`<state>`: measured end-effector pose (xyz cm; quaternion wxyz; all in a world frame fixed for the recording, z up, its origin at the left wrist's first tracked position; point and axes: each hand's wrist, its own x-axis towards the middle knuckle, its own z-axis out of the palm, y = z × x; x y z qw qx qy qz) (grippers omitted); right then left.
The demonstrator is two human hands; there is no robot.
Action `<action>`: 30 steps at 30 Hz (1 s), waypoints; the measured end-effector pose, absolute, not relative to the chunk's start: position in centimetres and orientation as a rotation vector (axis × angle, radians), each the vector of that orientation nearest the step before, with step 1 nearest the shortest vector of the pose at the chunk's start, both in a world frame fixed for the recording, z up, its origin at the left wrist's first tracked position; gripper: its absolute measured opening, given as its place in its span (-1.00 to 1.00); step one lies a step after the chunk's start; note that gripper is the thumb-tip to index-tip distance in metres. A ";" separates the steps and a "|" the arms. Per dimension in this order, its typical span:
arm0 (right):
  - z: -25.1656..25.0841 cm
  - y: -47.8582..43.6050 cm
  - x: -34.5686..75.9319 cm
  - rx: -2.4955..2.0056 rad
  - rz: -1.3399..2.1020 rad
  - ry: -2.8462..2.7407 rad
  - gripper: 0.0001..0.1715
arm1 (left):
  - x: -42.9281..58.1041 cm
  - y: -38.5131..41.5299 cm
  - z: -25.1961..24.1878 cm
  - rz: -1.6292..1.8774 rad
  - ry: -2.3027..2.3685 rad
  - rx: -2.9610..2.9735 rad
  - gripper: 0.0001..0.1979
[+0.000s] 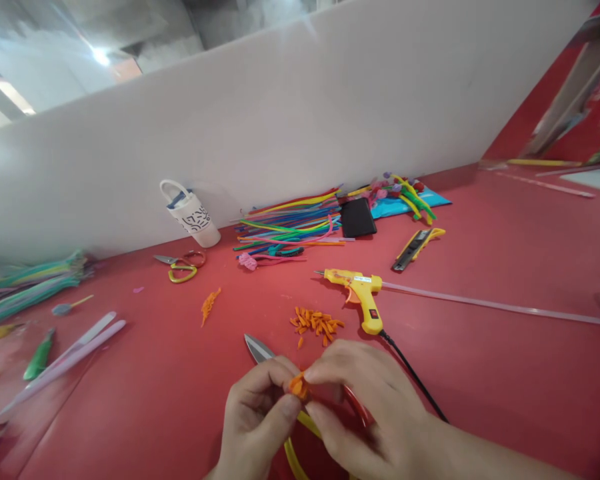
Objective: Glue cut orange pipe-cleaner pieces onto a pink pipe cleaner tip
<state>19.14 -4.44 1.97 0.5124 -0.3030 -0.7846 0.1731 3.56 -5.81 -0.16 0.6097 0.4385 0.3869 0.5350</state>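
My left hand (257, 417) and my right hand (370, 407) meet near the front of the table, fingertips closed on a small orange fuzzy piece (299, 387). Its exact shape is partly covered by the fingers. Under both hands lies a large pair of scissors (258, 348), blades pointing up and left, with yellow and red handles partly hidden. Just beyond the fingers is a pile of short orange cut bits (317, 322). A fuzzy orange strand (210, 305) rests farther left on the red table (145, 387).
A yellow glue gun (363, 293) with a long glue stick and black cord lies right of the pile. Behind are a utility knife (414, 249), colourful pipe cleaners (290, 220), a black flat object (359, 218), smaller scissors (183, 267) and a white cup (195, 220) by the partition (300, 120).
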 end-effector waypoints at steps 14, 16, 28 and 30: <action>1.7 -4.4 18.9 -0.786 0.416 -1.946 -0.81 | 3.6 -5.8 -0.2 1.211 0.988 1.237 -0.84; 1.6 -4.4 18.9 -0.796 0.415 -1.946 -0.82 | 3.5 -5.7 -0.3 1.204 0.982 1.220 -0.86; 1.6 -4.2 19.0 -0.855 0.576 -1.828 -0.81 | 3.9 -5.3 0.0 1.068 1.025 0.848 -0.82; 1.8 -3.9 19.0 -0.907 0.664 -1.736 -0.84 | 3.8 -5.0 -0.1 1.012 0.991 0.795 -0.81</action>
